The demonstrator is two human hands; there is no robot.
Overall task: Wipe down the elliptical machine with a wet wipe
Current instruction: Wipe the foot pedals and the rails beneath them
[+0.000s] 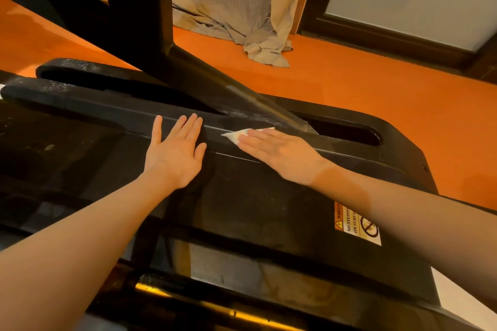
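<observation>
While right hand (279,152) flattens wet wipe (236,135), left hand (176,152) splayed flat

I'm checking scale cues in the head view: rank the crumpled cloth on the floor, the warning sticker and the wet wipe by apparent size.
1. Crumpled cloth, though farther away
2. Warning sticker
3. Wet wipe, mostly hidden under the right hand, so unsure

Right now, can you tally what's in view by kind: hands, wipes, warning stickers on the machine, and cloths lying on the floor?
Hands: 2, the left hand flat on the elliptical machine, the right hand pressing the wipe
Wet wipe: 1
Warning sticker: 1
Beige cloth on the orange floor: 1
Total: 5
</observation>
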